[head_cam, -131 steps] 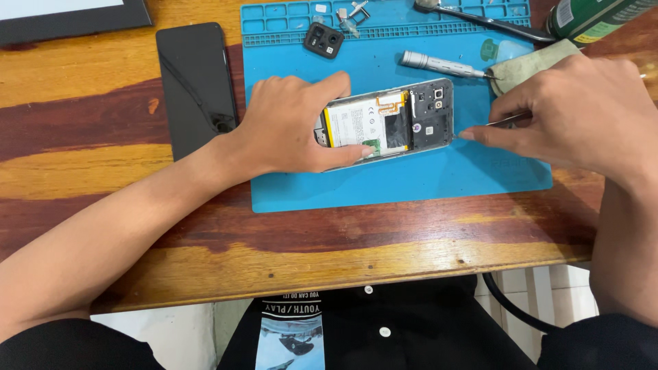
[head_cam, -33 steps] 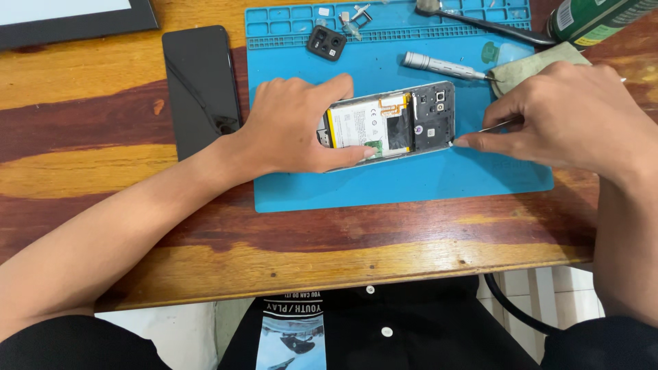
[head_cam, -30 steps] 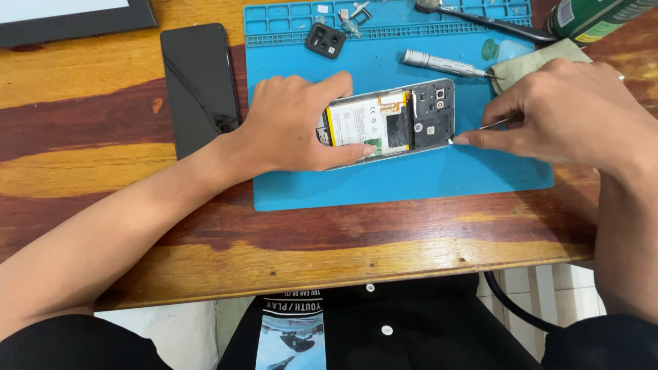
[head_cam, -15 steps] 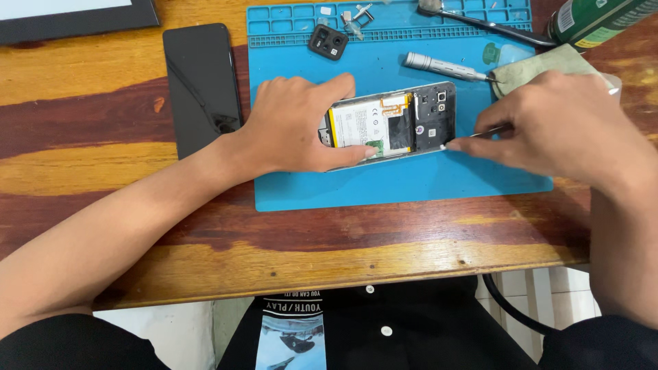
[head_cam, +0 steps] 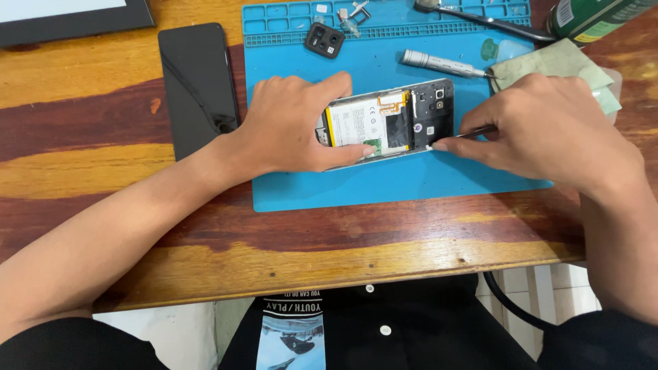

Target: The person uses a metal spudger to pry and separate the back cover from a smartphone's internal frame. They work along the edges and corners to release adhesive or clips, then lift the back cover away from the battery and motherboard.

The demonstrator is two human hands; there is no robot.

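Your left hand lies flat over the left end of the opened phone, thumb along its near edge and fingers curled over the far edge: its grip is clamped on the phone, pinning it to the blue work mat. The phone sits back-off near the middle of the mat, long side running left to right and tilted slightly; the battery with its white label and the dark board at the right end are exposed.

Your right hand has its grip pinched shut on a thin metal tool. The tool's tip meets the phone's near right corner.

On the mat's far side: a small dark camera cover, a few small loose parts in the tray section, and a grey screwdriver lying flat. A pale green cloth lies just beyond your right hand, and a green can lies at the far right corner.

Left of the mat, a black phone back panel lies on the wooden desk, just beside your left wrist. A dark-framed panel occupies the far left corner.
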